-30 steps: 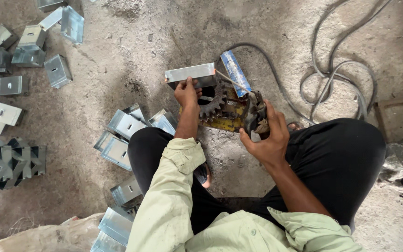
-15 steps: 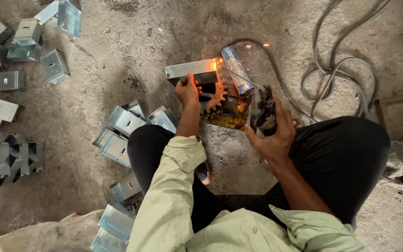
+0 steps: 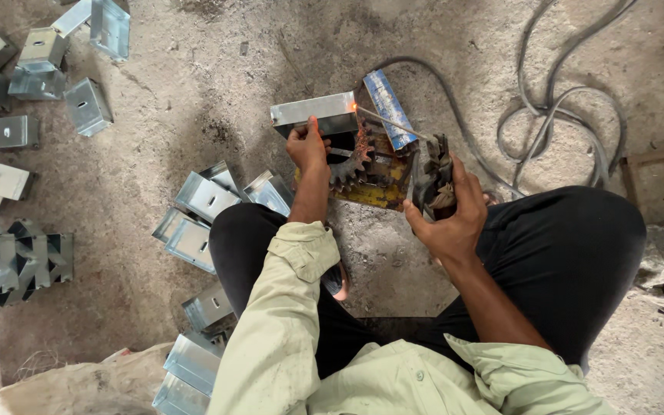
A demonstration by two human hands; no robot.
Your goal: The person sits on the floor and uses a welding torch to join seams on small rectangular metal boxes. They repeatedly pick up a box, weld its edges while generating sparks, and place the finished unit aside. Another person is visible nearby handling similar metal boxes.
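Note:
My left hand [image 3: 309, 147] grips a folded sheet-metal bracket [image 3: 313, 110] and holds it on a rusty toothed gear and yellow block [image 3: 364, 175] on the ground. My right hand [image 3: 447, 219] is closed on a dark welding electrode holder [image 3: 429, 175]. Its thin rod [image 3: 390, 123] reaches up-left, and the tip glows orange at the bracket's right end [image 3: 353, 107]. A blue flat piece [image 3: 390, 107] lies just behind the rod. I sit with my knees spread around the work.
Several finished metal brackets lie by my left knee [image 3: 205, 196] and at the far left [image 3: 40, 50]. A stack of cut sheet pieces [image 3: 9, 265] sits at the left edge. Grey cables [image 3: 555, 115] loop at the upper right. A sack [image 3: 63, 388] lies at the bottom left.
Half a second ago bright sparks flew at the bracket's right end; now only a small orange glow remains. Both hands have stayed almost in place.

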